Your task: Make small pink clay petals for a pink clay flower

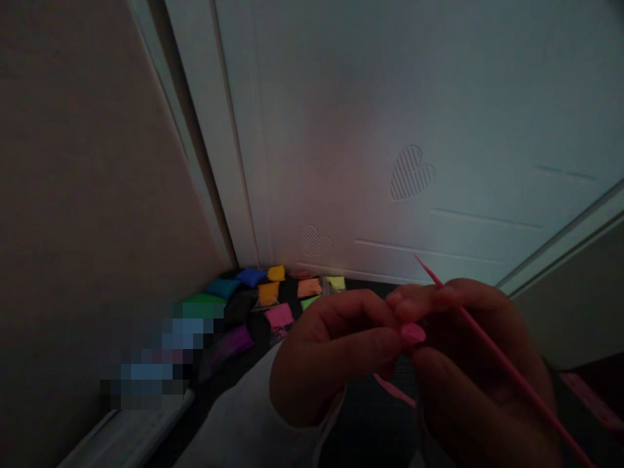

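A small pink lump of modelling clay (413, 334) sits between the fingertips of both hands. My left hand (331, 354) is closed in a pinch on its left side. From the right, the fingertips of my right hand (487, 383) close around it as well. A slim pink pointed modelling tool (511, 361) runs across my right hand, held by the fingers, its tip up and to the left. Below the hands lies another thin pink tool (394, 390), partly hidden.
Packets of coloured clay lie on the dark floor to the left, among them a pink packet (279, 316), an orange packet (268, 294) and a purple packet (238, 340). A white door with embossed hearts (412, 173) stands ahead; a wall (97, 162) rises on the left.
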The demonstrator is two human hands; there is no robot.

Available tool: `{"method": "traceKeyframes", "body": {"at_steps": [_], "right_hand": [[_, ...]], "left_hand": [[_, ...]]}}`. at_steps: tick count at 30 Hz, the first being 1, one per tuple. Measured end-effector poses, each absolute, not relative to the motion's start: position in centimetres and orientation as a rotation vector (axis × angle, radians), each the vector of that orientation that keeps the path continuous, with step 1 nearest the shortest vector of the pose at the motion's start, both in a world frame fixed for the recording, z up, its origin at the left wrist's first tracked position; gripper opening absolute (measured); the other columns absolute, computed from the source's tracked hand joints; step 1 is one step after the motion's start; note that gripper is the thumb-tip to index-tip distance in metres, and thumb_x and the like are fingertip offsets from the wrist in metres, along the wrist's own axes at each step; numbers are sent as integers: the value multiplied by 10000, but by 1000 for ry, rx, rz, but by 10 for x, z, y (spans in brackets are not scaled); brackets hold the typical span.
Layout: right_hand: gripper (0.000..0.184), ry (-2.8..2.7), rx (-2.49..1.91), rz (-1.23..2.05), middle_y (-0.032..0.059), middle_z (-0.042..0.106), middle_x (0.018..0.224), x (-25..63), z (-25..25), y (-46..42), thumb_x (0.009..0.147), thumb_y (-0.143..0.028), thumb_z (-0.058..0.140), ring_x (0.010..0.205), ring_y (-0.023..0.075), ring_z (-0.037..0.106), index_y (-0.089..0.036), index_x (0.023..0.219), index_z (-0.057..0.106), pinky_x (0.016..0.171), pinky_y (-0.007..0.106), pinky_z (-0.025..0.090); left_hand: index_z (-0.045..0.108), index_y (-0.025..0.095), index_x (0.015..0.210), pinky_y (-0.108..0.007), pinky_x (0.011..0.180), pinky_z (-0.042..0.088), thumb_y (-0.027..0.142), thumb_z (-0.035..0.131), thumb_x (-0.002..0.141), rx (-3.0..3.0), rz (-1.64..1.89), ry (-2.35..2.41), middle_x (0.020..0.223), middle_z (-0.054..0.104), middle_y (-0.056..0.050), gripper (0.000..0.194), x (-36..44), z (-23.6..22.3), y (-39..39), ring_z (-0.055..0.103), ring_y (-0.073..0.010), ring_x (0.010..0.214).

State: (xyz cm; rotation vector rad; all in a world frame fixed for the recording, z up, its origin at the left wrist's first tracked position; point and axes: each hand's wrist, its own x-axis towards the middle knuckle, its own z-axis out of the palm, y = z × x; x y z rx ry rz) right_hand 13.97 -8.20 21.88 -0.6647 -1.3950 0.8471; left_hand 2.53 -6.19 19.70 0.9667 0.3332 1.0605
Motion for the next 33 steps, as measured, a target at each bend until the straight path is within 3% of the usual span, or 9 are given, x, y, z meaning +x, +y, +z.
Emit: {"method": "traceKeyframes", "body": {"at_steps": [13,22,33], "right_hand": [[317,-1438,-652,852,-5,555,730,142,220,-80,581,-50,540,815,160,536,-232,836,494,659,285,480],[294,-1385,-620,762,-1,531,745,142,217,-79,609,-63,525,768,137,534,-236,843,484,672,261,476],[307,-1406,-647,716,-2,528,771,141,217,-78,615,-50,518,762,140,534,-241,852,480,688,282,473]], "left_hand": [[564,153,663,-168,521,348,172,565,637,977,1057,302,618,508,19,32,24,200,-63,451,-59,562],[589,160,684,-205,620,399,109,575,619,1046,1268,350,692,582,2,85,28,206,-64,518,-101,665],[621,181,703,-211,684,423,89,578,617,1065,1289,323,726,604,9,133,28,203,-62,542,-108,724]]}}
